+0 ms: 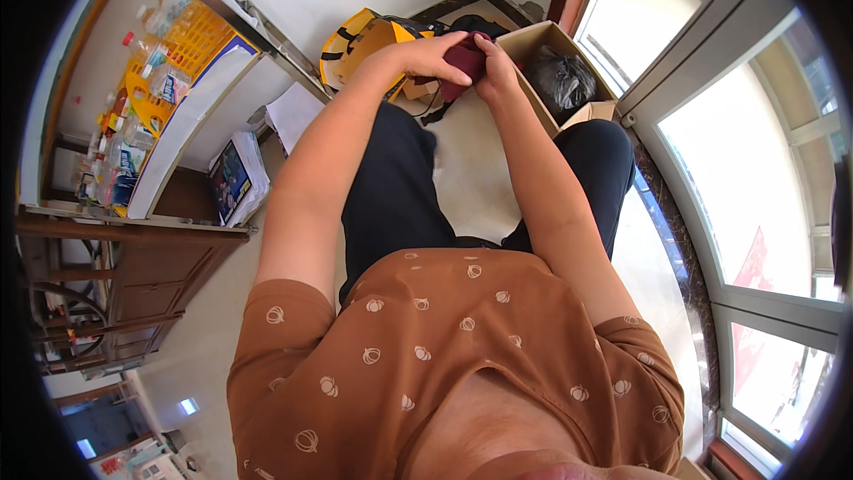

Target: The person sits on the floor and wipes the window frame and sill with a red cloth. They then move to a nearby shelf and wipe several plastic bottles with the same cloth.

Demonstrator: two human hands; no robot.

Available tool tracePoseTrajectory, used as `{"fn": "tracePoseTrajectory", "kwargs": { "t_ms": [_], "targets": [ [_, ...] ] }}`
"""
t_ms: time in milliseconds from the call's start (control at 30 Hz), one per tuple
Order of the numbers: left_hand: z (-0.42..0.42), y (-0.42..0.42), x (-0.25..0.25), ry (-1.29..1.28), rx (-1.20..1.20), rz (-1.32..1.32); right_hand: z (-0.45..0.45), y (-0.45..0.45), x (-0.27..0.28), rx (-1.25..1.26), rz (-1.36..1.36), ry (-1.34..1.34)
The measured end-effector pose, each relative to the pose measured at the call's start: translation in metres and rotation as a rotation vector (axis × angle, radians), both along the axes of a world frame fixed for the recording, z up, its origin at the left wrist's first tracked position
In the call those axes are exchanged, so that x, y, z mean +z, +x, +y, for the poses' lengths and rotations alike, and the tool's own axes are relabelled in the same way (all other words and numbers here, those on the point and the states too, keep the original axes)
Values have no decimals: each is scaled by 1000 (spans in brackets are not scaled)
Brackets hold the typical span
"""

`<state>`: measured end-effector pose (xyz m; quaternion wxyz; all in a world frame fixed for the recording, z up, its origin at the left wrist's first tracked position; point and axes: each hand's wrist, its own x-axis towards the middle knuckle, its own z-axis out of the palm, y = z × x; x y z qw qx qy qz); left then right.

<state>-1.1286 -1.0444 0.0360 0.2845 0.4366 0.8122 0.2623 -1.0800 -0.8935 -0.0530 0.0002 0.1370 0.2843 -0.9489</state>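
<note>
My left hand (428, 57) and my right hand (498, 72) meet beyond my knees, both gripping a bunched maroon cloth item (468, 59). Thumbs and fingers of both hands press on its sides, and part of it is hidden by them. A dark strap (436, 113) hangs beneath the cloth; whether it belongs to it I cannot tell. Just behind my left hand sits an open yellow bag (363, 47) with black straps. Close to my right hand stands an open cardboard box (533, 40) with a black plastic bag (561, 80) inside.
On the left, a shelf unit (193, 127) bears plastic bottles (146, 50), yellow plastic baskets (200, 23) and a stack of magazines (238, 177). Brown wooden cabinets (150, 280) stand below it. A glass door (720, 147) with a grey frame lies along the right.
</note>
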Motion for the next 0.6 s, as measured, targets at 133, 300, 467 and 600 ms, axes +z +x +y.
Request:
{"fn": "tracePoseTrajectory", "kwargs": {
  "t_ms": [133, 300, 467, 600],
  "targets": [
    [-34, 25, -20, 57, 376, 286, -34, -19, 7, 187, 156, -56],
    [-115, 22, -39, -72, 528, 339, -80, -45, -20, 454, -247, 492],
    [-132, 7, -37, -144, 345, 394, -106, -126, -144, 514, -61, 128],
    [-171, 7, -43, -198, 356, 389, -181, -156, -156, 730, -271, -87]
  ]
}}
